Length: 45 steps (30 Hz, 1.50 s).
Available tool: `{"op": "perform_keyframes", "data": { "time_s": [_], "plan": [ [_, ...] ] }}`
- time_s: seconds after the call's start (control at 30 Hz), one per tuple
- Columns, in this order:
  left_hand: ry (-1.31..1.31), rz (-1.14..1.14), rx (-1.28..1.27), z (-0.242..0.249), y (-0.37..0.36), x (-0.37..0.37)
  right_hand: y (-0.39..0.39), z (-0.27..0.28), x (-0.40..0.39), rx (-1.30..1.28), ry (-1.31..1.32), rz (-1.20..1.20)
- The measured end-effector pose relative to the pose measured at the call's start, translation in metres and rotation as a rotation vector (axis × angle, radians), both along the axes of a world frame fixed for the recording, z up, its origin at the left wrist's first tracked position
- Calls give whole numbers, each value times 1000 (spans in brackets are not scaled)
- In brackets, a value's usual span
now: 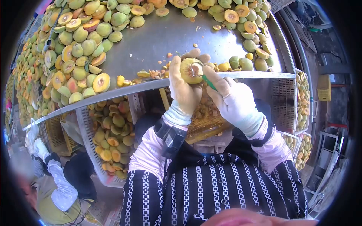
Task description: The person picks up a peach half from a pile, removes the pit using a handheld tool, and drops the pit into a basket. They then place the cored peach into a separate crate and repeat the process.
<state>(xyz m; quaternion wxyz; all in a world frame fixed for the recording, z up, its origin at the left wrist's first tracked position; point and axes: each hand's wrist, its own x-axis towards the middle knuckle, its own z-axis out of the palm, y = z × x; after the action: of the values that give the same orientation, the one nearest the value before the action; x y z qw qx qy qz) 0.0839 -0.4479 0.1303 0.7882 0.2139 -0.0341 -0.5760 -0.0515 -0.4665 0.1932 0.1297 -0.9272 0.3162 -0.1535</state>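
My left hand (pixel 184 92), in a pale glove with tan-coated fingers, is closed around a yellow-green peach (pixel 186 71) just above the front edge of the metal table (pixel 158 41). A brownish hollow shows on the side of the peach toward my right hand. My right hand (pixel 235 100), gloved the same way, grips a green-handled coring tool (pixel 209 83). Its curved metal end touches the peach at that hollow. Orange scraps (pixel 156 73) lie on the table beside my left hand.
Halved and whole peaches (pixel 88 45) are heaped at the table's left, back and right. Below the edge stand a white crate (pixel 88 139) of peach halves and a yellow crate (pixel 207 128) with scraps. Another person's gloved hand (pixel 40 147) is at the lower left. More filled crates (pixel 298 101) stand at right.
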Motion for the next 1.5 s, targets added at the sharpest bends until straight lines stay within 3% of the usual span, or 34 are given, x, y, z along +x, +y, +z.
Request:
{"op": "perform_keyframes", "data": {
  "time_s": [0.23,0.3,0.33,0.4,0.43,0.5,0.63,0.73,0.8,0.83,0.93,1.0,1.07,1.13,1.2,1.23,1.27,1.3,1.33,1.4,1.43,1.47,1.5],
  "plan": [
    [-102,43,29,-8,1,-6,5,-2,3,-61,74,-20],
    [-723,162,131,-18,2,-3,7,-6,1,-91,117,17],
    [-721,163,131,-17,4,-1,7,-6,-1,-92,118,18],
    [-1207,264,31,-14,9,2,9,-7,-3,-112,130,64],
    [-1206,265,32,-14,9,1,10,-6,-4,-111,131,66],
    [-274,-21,-4,-14,9,0,13,-4,-4,24,163,70],
    [-305,-22,48,-16,13,4,20,-14,-3,86,39,78],
    [-517,63,90,-17,16,7,22,-18,-2,192,-96,82],
    [-183,-224,20,-15,18,17,20,-19,-5,211,-4,112],
    [-340,-292,56,-9,22,21,21,-17,-7,213,-5,112],
    [-332,-349,115,-9,24,20,23,-10,-10,210,148,127],
    [-352,-302,149,-17,21,17,23,-15,-12,438,41,68],
    [-563,-160,110,-21,22,15,24,-29,-11,444,-98,96],
    [-524,-110,127,-16,26,11,24,-25,-9,447,-238,126],
    [-685,-97,112,-15,28,9,21,-5,-12,1050,-99,-78],
    [-689,-99,112,-15,28,9,19,2,-15,1088,-69,-89],
    [-538,-253,118,-15,27,11,20,-1,-18,1087,-74,-89],
    [-386,-402,124,-15,27,13,22,-8,-21,800,-2,-9],
    [-397,-397,120,-18,27,12,22,-13,-23,507,65,71],
    [-411,-355,107,-24,23,12,19,-15,-26,440,-47,139],
    [-447,-301,130,-22,24,9,16,-13,-26,387,-7,132],
    [-694,-253,115,-23,25,10,15,-8,-26,331,32,110],
    [-654,-235,96,-19,27,8,17,0,-28,310,55,93]
  ]
}}
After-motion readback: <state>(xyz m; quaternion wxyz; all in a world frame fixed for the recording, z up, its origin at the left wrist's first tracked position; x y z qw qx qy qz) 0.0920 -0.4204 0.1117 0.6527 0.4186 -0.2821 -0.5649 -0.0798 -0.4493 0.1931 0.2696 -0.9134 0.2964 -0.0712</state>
